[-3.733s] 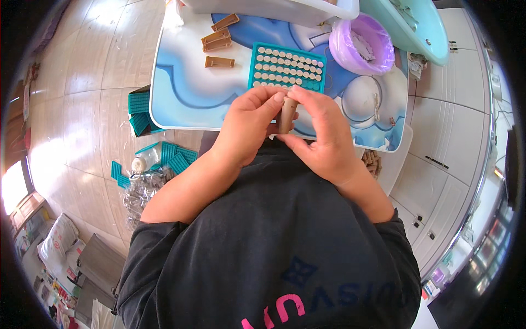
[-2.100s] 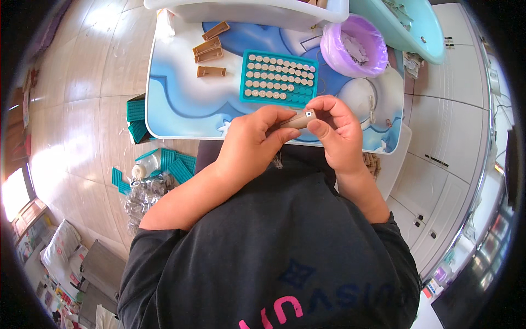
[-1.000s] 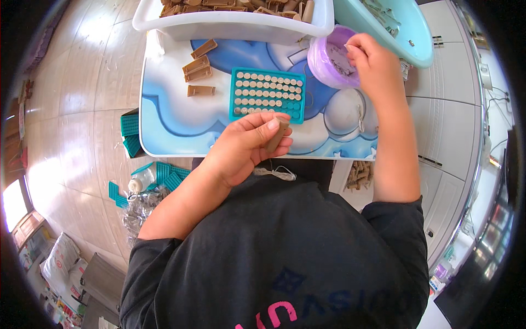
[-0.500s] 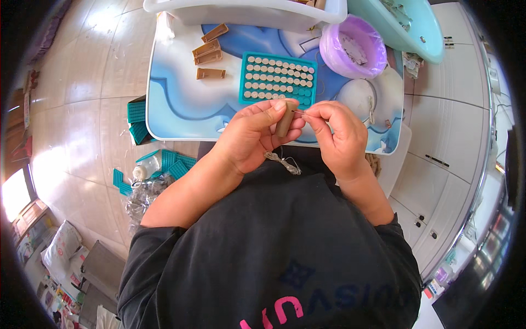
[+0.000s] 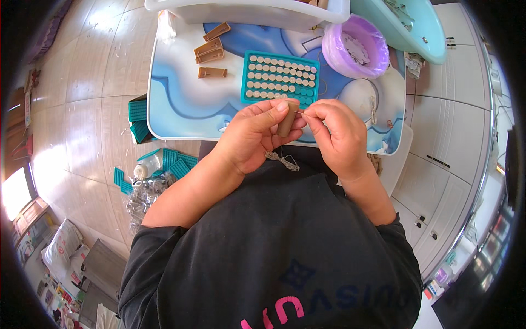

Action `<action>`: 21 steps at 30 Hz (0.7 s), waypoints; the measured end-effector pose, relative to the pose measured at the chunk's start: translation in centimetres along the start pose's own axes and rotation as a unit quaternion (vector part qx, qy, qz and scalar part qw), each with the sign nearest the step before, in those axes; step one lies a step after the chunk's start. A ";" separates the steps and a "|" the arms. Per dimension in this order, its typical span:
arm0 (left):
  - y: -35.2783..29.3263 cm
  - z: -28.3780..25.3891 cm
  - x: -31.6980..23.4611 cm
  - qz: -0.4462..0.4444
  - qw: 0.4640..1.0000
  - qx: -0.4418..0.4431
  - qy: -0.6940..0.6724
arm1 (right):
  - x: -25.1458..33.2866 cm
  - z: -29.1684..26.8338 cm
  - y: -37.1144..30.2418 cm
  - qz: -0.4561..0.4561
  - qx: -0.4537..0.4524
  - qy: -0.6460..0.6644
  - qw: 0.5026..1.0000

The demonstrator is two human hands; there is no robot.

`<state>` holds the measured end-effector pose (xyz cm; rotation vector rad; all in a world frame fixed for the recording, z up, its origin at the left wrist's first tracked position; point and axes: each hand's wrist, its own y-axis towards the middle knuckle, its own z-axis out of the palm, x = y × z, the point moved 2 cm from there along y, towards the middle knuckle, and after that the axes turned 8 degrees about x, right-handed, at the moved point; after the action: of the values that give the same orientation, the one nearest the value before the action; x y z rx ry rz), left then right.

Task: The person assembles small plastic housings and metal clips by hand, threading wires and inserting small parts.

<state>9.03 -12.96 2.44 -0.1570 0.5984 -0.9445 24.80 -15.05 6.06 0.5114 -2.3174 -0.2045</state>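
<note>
While tubs (image 5: 268,17) stand behind, hands (image 5: 245,134) overlap the tray (image 5: 306,94).

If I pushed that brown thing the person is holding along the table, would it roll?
Maybe a little: the brown piece has a rounded-looking side. It's probably stiff, since it looks straight in the left hand, and perhaps light, being slim.

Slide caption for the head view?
Left hand holds a brown piece; right hand pinches a thin rod beside it, near a partly filled teal tray.
</note>
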 end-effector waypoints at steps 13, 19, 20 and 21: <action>0.0 0.0 0.4 -0.003 1.000 -0.022 0.019 | -0.5 0.1 -0.3 -0.004 -0.002 -0.017 1.000; 0.2 -0.1 0.9 0.012 0.999 -0.025 0.036 | 0.3 0.2 0.2 -0.031 0.002 -0.046 0.998; 0.1 0.2 0.7 0.019 0.998 -0.041 0.045 | 0.2 0.2 0.3 -0.031 0.001 -0.045 0.999; 0.3 -0.1 0.7 0.029 0.999 -0.010 0.043 | 0.1 0.2 0.3 -0.033 0.001 -0.048 0.998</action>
<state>9.49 -13.38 1.97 -0.1171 0.6886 -0.8917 24.48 -14.77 6.04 0.5913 -2.3960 -0.2640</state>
